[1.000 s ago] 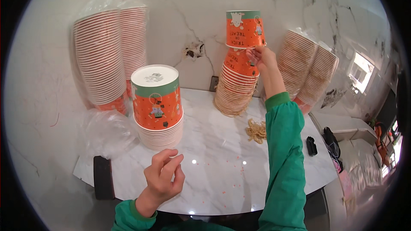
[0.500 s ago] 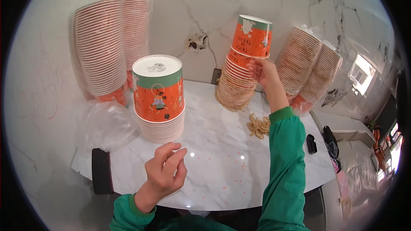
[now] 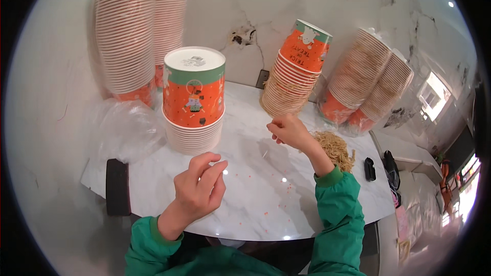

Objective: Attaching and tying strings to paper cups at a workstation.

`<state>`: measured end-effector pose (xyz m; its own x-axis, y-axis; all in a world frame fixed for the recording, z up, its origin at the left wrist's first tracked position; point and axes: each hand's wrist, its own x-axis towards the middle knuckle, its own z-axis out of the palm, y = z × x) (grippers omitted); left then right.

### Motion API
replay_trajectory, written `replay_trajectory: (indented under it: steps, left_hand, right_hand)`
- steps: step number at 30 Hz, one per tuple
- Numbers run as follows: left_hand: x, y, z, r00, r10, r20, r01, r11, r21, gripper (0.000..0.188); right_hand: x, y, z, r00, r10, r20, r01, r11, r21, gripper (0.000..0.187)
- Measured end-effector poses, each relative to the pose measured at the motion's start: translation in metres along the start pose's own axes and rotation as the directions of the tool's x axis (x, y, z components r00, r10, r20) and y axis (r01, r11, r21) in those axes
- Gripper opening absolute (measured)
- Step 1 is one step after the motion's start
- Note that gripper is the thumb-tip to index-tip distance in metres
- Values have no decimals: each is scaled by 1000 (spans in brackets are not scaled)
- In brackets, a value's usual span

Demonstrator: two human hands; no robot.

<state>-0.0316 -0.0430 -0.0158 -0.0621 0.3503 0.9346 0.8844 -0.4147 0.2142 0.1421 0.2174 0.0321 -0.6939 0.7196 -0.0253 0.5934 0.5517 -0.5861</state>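
My left hand (image 3: pixel 198 188) hovers over the front of the table, fingers loosely bent and apart, holding nothing I can see. Just beyond it stands an upside-down stack of orange and green paper tubs (image 3: pixel 194 99) with a white base on top. My right hand (image 3: pixel 289 132) is closed in a pinch above the middle of the table; what its fingers hold, if anything, is too small to make out. Behind it leans another upside-down tub stack (image 3: pixel 291 76), its lower rims hung with thin tan bands. Beside my right wrist lies a tangled pile of tan bands (image 3: pixel 335 151).
Plastic-wrapped tub stacks stand at the back left (image 3: pixel 125 36) and back right (image 3: pixel 355 74). Crumpled clear plastic (image 3: pixel 120 125) lies at the left, near a dark block (image 3: pixel 117 187). A small black object (image 3: pixel 370 169) sits at the table's right edge. Marble-patterned wall rises behind.
My right hand has come down and nearer, away from the banded tub stack. My left hand keeps about the same pose. The whole view has shifted slightly.
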Motion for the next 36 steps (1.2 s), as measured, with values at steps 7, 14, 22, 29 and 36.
replay_trajectory:
  steps: [7,14,22,29,36]
  left_hand:
    - [-3,-2,3,999,-40,27,39,999,16,35]
    - [-7,-2,6,979,-126,161,113,990,85,27]
    - [-2,-22,2,969,-220,113,174,932,318,45]
    - [-5,-29,2,968,-222,116,159,903,400,51]
    - [0,-35,9,979,-161,121,79,858,508,50]
  right_hand:
    - [-2,-83,3,617,-565,-548,607,785,-127,12]
    - [20,-162,21,297,-823,-484,743,518,-424,27]
    - [50,-177,18,447,-770,-455,772,589,-238,15]
    - [43,-184,7,617,-673,-409,743,669,21,13]
    - [39,-187,-9,538,-681,-496,786,618,4,14]
